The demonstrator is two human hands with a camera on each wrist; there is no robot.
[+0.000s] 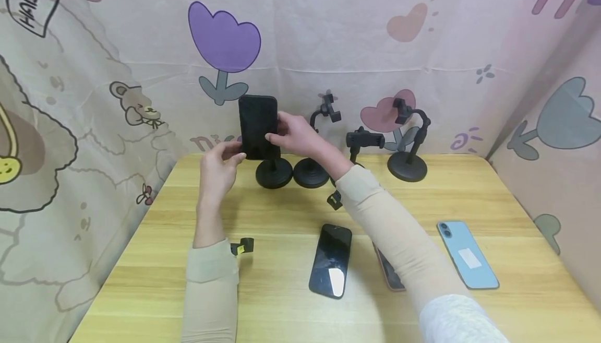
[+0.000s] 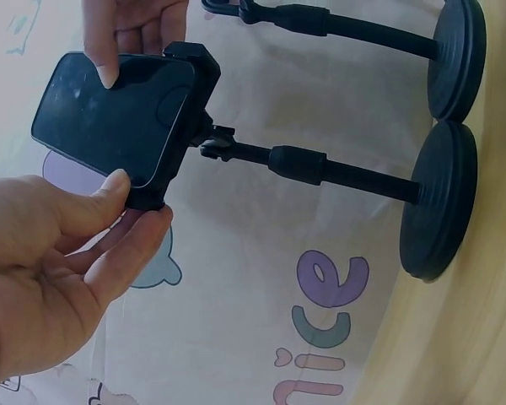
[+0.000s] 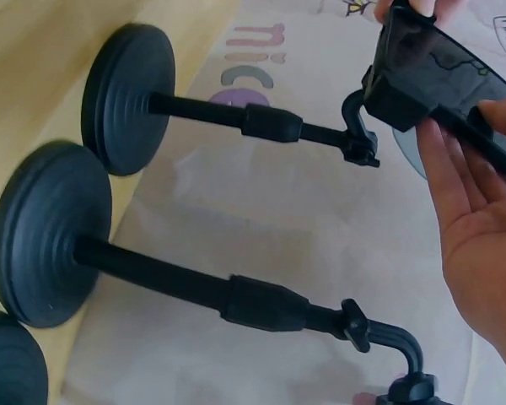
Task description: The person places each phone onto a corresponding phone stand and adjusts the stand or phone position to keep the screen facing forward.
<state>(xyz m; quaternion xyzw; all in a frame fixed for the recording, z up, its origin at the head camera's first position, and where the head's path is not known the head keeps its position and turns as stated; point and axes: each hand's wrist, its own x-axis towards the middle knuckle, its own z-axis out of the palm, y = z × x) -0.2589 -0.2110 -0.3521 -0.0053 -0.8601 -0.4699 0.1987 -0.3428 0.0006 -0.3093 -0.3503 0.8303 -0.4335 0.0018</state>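
Observation:
A black smartphone (image 1: pixel 257 123) stands upright with its dark screen facing the head camera, seated in the clamp (image 2: pixel 204 72) of a black phone stand (image 1: pixel 274 176) at the back left of the table. My left hand (image 1: pixel 218 170) pinches the phone's lower left corner; its thumb lies on the screen edge and its fingers reach the clamp's end. From the other side my right hand (image 1: pixel 298 134) grips the phone's right edge, thumb on the front and fingers behind. In the right wrist view, the right hand's fingers (image 3: pixel 451 181) run behind the phone beside the clamp.
More black stands, one (image 1: pixel 311 173) beside the phone's stand and another (image 1: pixel 407 166) farther right, line the table's back. A dark phone (image 1: pixel 331 259), a partly hidden phone (image 1: pixel 391 272) and a blue phone (image 1: pixel 468 255) lie in front. A printed cloth (image 1: pixel 319 40) hangs behind.

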